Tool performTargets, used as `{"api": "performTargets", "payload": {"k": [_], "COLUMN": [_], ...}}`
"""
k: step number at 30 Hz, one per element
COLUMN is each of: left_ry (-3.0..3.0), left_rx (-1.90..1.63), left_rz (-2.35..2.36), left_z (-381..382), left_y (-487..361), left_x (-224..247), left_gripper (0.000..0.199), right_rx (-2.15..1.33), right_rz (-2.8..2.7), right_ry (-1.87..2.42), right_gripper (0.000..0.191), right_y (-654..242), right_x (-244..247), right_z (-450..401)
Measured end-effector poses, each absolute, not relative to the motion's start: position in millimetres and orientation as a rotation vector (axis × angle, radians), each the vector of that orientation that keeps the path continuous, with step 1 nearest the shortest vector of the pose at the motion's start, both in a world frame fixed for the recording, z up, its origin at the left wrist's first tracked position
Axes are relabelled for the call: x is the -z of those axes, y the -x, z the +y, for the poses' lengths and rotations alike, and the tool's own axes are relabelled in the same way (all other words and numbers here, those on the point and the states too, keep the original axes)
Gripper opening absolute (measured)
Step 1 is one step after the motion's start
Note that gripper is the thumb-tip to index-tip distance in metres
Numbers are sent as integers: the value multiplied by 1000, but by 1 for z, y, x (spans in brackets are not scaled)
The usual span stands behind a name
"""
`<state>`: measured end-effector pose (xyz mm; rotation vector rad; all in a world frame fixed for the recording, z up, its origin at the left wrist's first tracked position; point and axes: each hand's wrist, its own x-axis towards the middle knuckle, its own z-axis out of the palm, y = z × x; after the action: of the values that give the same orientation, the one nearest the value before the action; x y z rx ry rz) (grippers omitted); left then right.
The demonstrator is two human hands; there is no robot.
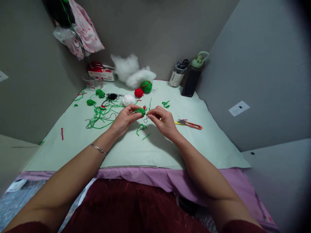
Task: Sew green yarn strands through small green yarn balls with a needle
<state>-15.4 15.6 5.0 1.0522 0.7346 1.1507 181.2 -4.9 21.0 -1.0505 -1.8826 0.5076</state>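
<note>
Near the middle of the table, my left hand (124,119) pinches a small green yarn piece (140,112) between thumb and fingers. Close on its right, my right hand (163,120) is closed, thumb against fingertips, at a dark thread (145,119) that meets the green piece. Whether a needle is also between those fingertips is too small to tell. A small red and white piece (145,107) lies just behind the green one. Green yarn scraps (142,128) lie on the table below my hands.
Orange-handled snips (191,125) lie right of my right hand. Tangled green yarn (97,118), black yarn (112,96), a white ball (128,100) and a red ball (138,93) lie behind and left. White stuffing (128,69), a box (104,73) and a bottle (191,77) stand along the back.
</note>
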Motion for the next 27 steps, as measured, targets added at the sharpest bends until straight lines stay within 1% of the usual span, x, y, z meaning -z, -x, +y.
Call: {"api": "performTargets", "payload": {"k": [5, 13, 16, 21, 25, 27], "left_ry": [-1021, -1034, -1001, -1091, -1155, -1161], "left_rx": [-1126, -1126, -1136, -1176, -1158, -1150], "left_rz": [680, 725, 733, 801, 797, 801], "left_z": [15, 12, 12, 13, 15, 15], "left_y": [14, 13, 12, 10, 8, 7], "left_x": [-4, -5, -8, -4, 4, 7], "left_gripper": [32, 37, 40, 34, 34, 34], "right_rx": [-612, -733, -863, -1077, -1117, -1047], "right_rz": [-1836, -1754, -1739, -1666, -1600, -1656], "right_ry": [1026, 1070, 1106, 1109, 1027, 1045], "right_gripper": [9, 12, 13, 15, 16, 13], "right_y": [-180, -178, -181, -179, -175, -174], "right_x": [-21, -15, -13, -8, -8, -10], "right_z": [-4, 0, 4, 6, 5, 3]}}
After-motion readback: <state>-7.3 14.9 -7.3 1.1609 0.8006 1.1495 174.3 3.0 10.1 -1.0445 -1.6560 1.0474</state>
